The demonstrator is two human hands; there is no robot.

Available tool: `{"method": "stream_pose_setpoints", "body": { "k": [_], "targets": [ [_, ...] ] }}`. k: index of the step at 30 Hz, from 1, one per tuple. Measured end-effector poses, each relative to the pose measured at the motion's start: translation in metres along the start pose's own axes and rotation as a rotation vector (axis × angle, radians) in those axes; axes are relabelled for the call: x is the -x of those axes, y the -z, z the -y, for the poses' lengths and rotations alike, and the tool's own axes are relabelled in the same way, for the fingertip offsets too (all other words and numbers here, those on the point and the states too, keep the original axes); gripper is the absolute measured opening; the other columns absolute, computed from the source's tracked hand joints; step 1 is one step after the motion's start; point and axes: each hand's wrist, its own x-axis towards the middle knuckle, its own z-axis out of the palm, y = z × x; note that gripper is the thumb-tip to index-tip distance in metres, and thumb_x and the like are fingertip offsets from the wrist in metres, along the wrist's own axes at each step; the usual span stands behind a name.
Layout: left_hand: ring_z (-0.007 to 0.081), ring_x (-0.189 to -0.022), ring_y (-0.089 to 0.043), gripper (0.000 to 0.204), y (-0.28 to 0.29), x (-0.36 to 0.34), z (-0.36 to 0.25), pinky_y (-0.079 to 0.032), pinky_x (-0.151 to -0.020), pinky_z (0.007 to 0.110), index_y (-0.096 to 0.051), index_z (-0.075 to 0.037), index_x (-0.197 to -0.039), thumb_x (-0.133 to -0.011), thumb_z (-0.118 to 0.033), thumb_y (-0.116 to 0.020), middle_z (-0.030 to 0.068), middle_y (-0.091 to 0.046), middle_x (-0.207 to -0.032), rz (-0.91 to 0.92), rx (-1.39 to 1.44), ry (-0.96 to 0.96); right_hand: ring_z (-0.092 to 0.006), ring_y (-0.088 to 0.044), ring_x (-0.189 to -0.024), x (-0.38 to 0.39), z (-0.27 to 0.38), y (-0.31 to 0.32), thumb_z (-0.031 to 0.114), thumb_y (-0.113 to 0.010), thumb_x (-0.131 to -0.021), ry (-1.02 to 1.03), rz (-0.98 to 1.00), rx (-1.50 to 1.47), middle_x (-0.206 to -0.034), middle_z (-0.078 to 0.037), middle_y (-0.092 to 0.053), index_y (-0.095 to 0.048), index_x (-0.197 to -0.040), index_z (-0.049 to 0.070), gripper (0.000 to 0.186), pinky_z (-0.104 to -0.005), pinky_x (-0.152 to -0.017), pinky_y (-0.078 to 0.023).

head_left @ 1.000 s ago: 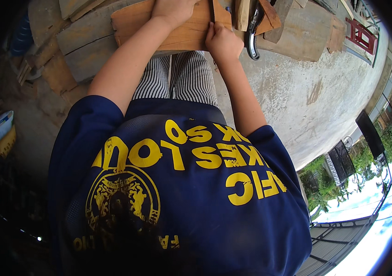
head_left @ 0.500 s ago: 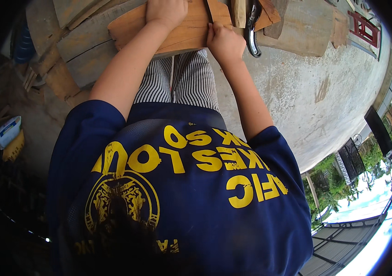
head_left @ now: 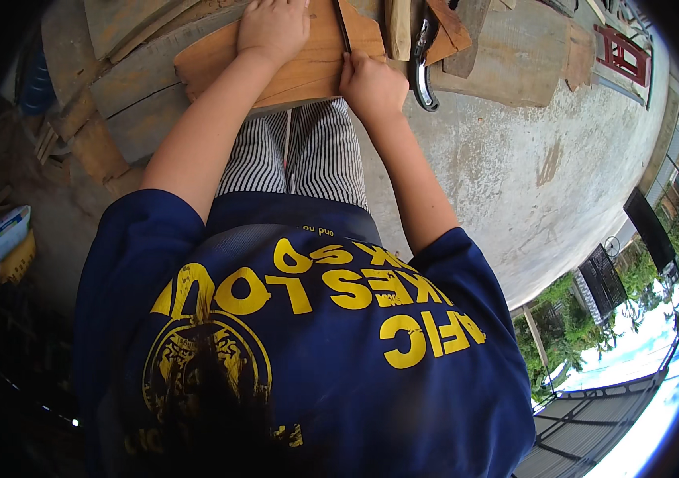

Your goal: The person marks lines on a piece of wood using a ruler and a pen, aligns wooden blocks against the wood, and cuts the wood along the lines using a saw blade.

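My left hand (head_left: 273, 29) lies flat on an orange-brown wooden board (head_left: 220, 64) that rests across my lap. My right hand (head_left: 371, 81) is closed in a fist at the board's near edge, around a thin dark tool (head_left: 343, 25) that stands up across the board. What kind of tool it is, I cannot tell. A claw hammer (head_left: 421, 73) with a dark handle lies just right of my right hand. Striped trousers (head_left: 308, 155) and a blue shirt with yellow print (head_left: 315, 342) fill the lower part of the view.
Weathered grey planks (head_left: 128, 99) and wood offcuts (head_left: 507, 64) lie around the board on a concrete floor (head_left: 531, 167). A red frame (head_left: 617, 49) stands at the far right. A white and yellow bag (head_left: 6, 239) sits at the left. Gates and trees show at the lower right.
Both hands stay on the board in the same grip. The view has tilted a little, so the hands and board sit slightly higher in the picture.
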Motion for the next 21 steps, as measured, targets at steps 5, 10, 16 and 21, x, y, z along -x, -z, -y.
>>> {"method": "stream_pose_setpoints", "body": {
  "k": [5,10,16,21],
  "targets": [
    [0.0299,-0.097,-0.058,0.019,0.002,-0.001,-0.003,-0.042,-0.084,0.043,-0.055,-0.004,-0.096,-0.086,-0.018,-0.047,0.0154,-0.062,-0.1,0.032,0.001,0.024,-0.0285,-0.061,-0.048,0.004,-0.002,0.003,0.027,-0.056,-0.086,0.009,-0.007,-0.004,-0.054,-0.011,-0.06,-0.055,-0.065,0.011,0.027,-0.0391,-0.045,-0.047],
    [0.0298,-0.094,-0.058,0.017,0.006,-0.004,-0.006,-0.042,-0.082,0.043,-0.054,-0.005,-0.093,-0.086,-0.018,-0.047,0.0147,-0.062,-0.097,0.046,0.023,0.028,-0.0298,-0.061,-0.048,-0.009,-0.004,-0.004,0.03,-0.053,-0.089,0.043,-0.064,-0.011,-0.054,-0.011,-0.06,-0.056,-0.065,0.01,0.031,-0.04,-0.042,-0.046],
    [0.0298,-0.093,-0.059,0.016,0.004,-0.003,-0.004,-0.043,-0.081,0.043,-0.055,-0.005,-0.092,-0.085,-0.018,-0.047,0.0144,-0.063,-0.097,0.032,-0.011,0.021,-0.0284,-0.062,-0.049,0.002,-0.003,0.001,0.029,-0.053,-0.088,0.028,0.004,0.034,-0.055,-0.011,-0.062,-0.057,-0.066,0.01,0.03,-0.0388,-0.045,-0.048],
    [0.0299,-0.095,-0.059,0.017,0.004,-0.004,-0.005,-0.043,-0.081,0.043,-0.055,-0.005,-0.094,-0.084,-0.017,-0.048,0.0146,-0.063,-0.098,0.064,-0.003,0.038,-0.0272,-0.063,-0.05,-0.001,0.001,0.004,0.029,-0.054,-0.088,-0.012,0.059,0.045,-0.056,-0.01,-0.062,-0.058,-0.067,0.011,0.028,-0.0383,-0.048,-0.049]
  ]
}}
